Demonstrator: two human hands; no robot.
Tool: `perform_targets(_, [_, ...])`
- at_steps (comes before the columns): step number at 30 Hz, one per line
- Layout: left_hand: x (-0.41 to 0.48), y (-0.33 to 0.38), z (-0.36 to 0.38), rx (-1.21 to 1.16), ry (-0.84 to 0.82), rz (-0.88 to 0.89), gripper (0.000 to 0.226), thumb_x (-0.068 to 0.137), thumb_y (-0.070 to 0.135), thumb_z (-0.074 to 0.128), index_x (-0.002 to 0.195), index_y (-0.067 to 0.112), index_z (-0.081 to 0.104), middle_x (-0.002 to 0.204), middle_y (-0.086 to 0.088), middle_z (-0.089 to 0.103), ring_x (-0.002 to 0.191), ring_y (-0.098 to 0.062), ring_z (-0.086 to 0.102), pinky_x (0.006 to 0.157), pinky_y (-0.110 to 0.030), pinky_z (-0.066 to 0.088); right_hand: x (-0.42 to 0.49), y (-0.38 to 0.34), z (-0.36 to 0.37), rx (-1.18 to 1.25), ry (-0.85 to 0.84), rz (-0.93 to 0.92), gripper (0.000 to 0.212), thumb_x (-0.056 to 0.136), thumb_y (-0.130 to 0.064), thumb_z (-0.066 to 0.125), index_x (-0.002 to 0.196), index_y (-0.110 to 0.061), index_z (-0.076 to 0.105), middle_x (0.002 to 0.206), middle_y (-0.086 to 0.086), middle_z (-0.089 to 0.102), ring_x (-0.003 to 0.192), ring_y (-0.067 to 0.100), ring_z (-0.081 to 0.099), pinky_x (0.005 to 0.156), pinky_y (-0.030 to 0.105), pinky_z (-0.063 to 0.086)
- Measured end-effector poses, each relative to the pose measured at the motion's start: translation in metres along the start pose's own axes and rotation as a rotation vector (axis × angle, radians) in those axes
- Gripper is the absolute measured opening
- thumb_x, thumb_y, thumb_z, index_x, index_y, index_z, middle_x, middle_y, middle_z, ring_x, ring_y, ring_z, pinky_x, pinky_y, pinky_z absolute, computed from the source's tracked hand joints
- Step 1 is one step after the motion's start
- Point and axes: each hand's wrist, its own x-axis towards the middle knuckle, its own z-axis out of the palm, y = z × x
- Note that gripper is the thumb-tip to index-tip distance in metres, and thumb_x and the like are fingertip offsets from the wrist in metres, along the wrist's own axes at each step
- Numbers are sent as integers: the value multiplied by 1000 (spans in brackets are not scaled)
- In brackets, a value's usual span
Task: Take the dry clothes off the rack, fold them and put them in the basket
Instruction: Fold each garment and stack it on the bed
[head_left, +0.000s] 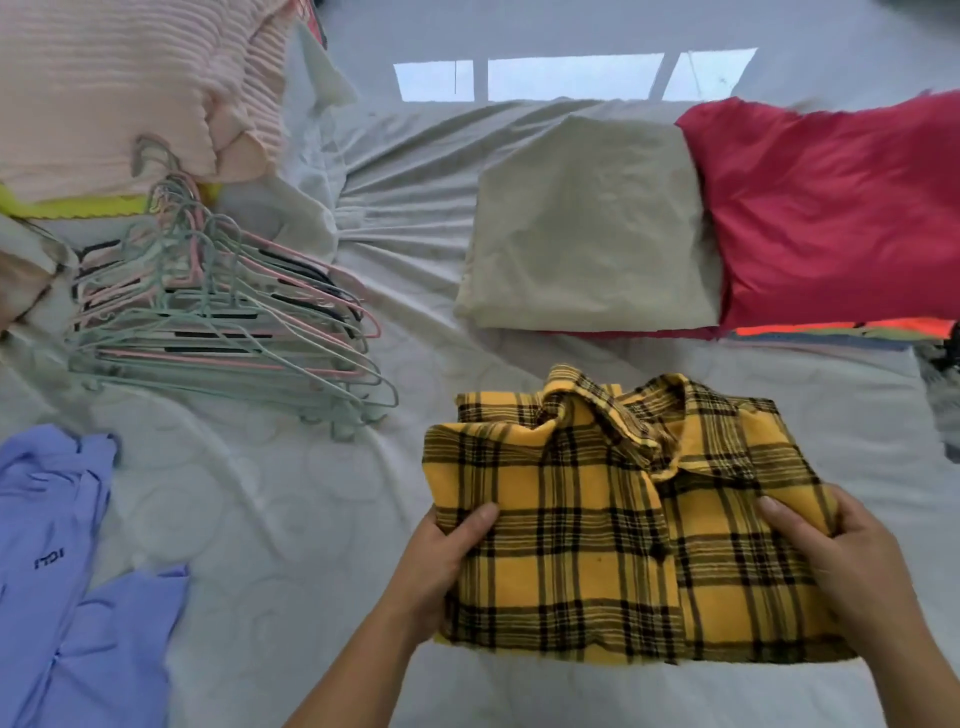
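The folded yellow-and-black plaid flannel shirt (623, 525) is gripped at both sides by the left hand (447, 551) and right hand (836, 551) on the pale bedsheet (291, 519), folded piles beyond, blue shirt (67, 571) unfolded, no basket seen.

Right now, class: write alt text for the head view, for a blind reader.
The left hand and right hand grip a folded yellow plaid shirt by its sides on a bedsheet. Beyond lie a beige garment and a red garment; hangers lie left.
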Motion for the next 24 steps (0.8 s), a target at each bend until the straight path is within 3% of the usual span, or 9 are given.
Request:
perform_targets(3, [-3, -29, 47, 68, 20, -13, 53, 74, 36, 67, 121, 16, 52, 112, -4, 68, 100, -21, 66, 83, -35, 53, 16, 33, -50, -79, -6, 33, 22, 81, -20, 68, 99, -11, 60, 89, 8, 64, 81, 27, 57, 65, 32, 41])
perform_targets(5, [1, -58, 70, 389, 232, -2, 65, 77, 38, 70, 130, 15, 41, 126, -6, 56, 110, -21, 56, 92, -37, 49, 25, 68, -68, -343, -11, 48, 39, 79, -22, 73, 111, -7, 56, 103, 18, 62, 92, 33, 56, 76, 40, 44])
perform_targets(8, [-3, -93, 113, 905, 518, 281, 55, 84, 25, 67, 131, 8, 43, 127, -7, 46, 117, -18, 44, 103, -34, 40, 39, 114, -76, -739, -33, -285, 65, 70, -14, 80, 128, -5, 52, 110, 23, 55, 97, 37, 53, 80, 45, 47])
perform_targets(11, [-16, -106, 178, 998, 219, 506, 46, 91, 18, 56, 135, 22, 41, 117, 7, 50, 104, 1, 44, 97, -20, 42, 49, 115, -63, -828, -157, -591, 68, 59, -9, 85, 122, -19, 61, 81, 5, 55, 67, 17, 49, 53, 27, 42])
perform_targets(15, [-2, -99, 226, 1200, 182, 607, 86, 91, 27, 57, 139, 51, -11, 98, 7, 52, 84, -6, 53, 67, -20, 46, 69, 110, -46, -960, -205, -787, 47, 42, -13, 92, 84, -24, 74, 60, -3, 58, 53, 18, 57, 46, 28, 44])
perform_targets(17, [11, -79, 230, 1148, 270, 482, 86, 85, 47, 60, 145, 44, -2, 101, 7, 53, 89, -9, 55, 69, -24, 49, 76, 107, -50, -872, -245, -824, 33, 48, -13, 91, 75, -22, 73, 62, -3, 61, 54, 18, 59, 48, 29, 44])
perform_targets(19, [22, -59, 227, 890, 350, 337, 67, 81, 56, 58, 138, 28, 35, 110, 7, 54, 100, -13, 54, 75, -26, 48, 76, 101, -56, -739, -236, -817, 24, 60, -11, 85, 79, -18, 73, 67, -3, 63, 58, 18, 59, 50, 27, 41])
perform_targets(22, [28, -59, 215, 482, 467, 361, 22, 87, 28, 63, 104, 20, 52, 96, 9, 56, 95, -18, 57, 66, -13, 41, 79, 95, -61, -573, -241, -764, 19, 75, -8, 75, 91, -16, 70, 74, -10, 57, 65, 9, 51, 57, 18, 34])
perform_targets(24, [25, -72, 202, 576, 446, 415, 29, 86, 16, 63, 109, 22, 47, 96, 9, 56, 90, -15, 58, 67, -11, 44, 80, 97, -59, -670, -305, -729, 27, 83, -15, 68, 109, -20, 65, 84, -15, 49, 75, 5, 46, 61, 15, 34])
